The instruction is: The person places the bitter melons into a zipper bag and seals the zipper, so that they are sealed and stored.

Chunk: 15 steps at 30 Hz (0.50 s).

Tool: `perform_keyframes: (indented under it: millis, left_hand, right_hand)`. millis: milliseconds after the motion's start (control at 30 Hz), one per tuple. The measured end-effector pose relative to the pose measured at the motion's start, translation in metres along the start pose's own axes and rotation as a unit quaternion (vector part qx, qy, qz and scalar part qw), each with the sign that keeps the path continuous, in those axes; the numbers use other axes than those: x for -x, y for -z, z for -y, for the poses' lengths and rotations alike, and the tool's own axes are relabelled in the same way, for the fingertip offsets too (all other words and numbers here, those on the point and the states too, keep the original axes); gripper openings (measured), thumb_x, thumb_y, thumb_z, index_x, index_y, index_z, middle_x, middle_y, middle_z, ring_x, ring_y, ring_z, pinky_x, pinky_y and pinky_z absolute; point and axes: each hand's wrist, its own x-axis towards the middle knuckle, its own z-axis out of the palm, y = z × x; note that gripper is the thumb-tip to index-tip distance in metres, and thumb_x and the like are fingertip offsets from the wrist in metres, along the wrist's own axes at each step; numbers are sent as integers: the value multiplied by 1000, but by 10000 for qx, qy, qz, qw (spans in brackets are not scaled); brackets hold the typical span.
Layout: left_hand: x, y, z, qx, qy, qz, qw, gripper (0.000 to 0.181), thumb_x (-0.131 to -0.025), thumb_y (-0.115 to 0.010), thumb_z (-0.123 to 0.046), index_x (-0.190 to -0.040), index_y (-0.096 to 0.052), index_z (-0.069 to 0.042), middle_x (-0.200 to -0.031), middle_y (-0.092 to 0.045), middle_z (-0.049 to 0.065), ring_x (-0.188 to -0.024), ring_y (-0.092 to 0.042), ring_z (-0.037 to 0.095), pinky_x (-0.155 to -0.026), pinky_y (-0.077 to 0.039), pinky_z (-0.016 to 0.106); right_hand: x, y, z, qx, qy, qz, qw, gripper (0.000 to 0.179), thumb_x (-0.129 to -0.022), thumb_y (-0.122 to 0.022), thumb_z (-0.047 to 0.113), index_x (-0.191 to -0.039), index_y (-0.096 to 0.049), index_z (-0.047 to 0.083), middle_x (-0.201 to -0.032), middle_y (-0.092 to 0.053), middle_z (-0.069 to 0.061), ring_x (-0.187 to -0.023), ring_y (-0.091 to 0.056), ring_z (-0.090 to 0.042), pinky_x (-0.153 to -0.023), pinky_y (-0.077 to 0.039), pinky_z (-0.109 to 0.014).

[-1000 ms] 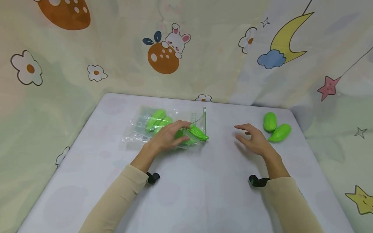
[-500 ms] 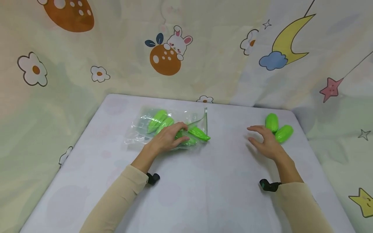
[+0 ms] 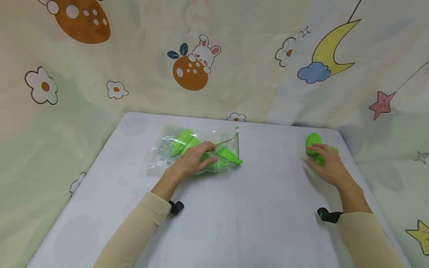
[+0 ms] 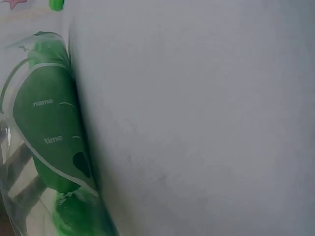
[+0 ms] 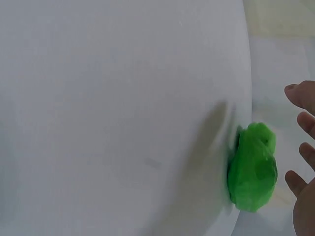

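A clear zip bag lies on the table, left of centre, with several bright green, oblong, vegetable-like pieces inside. My left hand grips the bag near its mouth, thumb towards me. One pointed green piece pokes out at the opening. Printed "name" and "time" show on the bag's label in the left wrist view. At the right, my right hand hovers with parted fingers over two loose green pieces, a farther one and a nearer one partly hidden by the fingers.
The white table ends close to the right of the loose pieces. Behind it hangs a patterned cloth with cartoon prints. A small black camera sits at the left wrist, another camera at the right wrist.
My right hand has moved rightward from mid-table to over the two loose green pieces. The left hand stays at the bag, and the pieces have not moved.
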Motion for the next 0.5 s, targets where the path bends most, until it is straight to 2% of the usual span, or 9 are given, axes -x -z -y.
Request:
perform_keyframes:
  millis: [100,200,400,500]
  left_hand:
    - [-1,2,0,-14,-32,-157,9999,35,-100,-70,-30,-126,-57,-10,-124,-67,2,-117,-68,25,-95,-56,41]
    - [-1,3,0,-64,-17,-256,9997,34,-100,-70,-28,-126,-57,-10,-126,-67,3,-116,-69,25,-96,-56,41]
    - [-3,5,1,22,-106,-289,9995,35,-100,-70,-28,-126,-58,-9,-126,-67,4,-116,-69,26,-97,-55,40]
    - [-4,6,1,99,-172,-327,9993,34,-100,-70,-27,-125,-58,-7,-125,-67,7,-114,-69,27,-96,-55,41]
  right_hand:
    - [3,2,-7,176,-75,-105,9998,41,-90,-71,5,-129,-62,0,-140,-48,-32,-124,-36,-65,-93,-27,-80]
    - [4,2,-13,224,-164,-175,9995,45,-90,-72,9,-133,-59,1,-143,-45,-33,-125,-34,-67,-94,-25,-81]
    - [9,6,-29,187,-316,-280,9989,53,-90,-74,9,-138,-55,-1,-147,-40,-36,-132,-31,-63,-105,-18,-77]
    - [13,7,-38,349,-435,-272,9981,56,-92,-74,15,-141,-52,-1,-148,-39,-36,-137,-30,-59,-111,-13,-76]
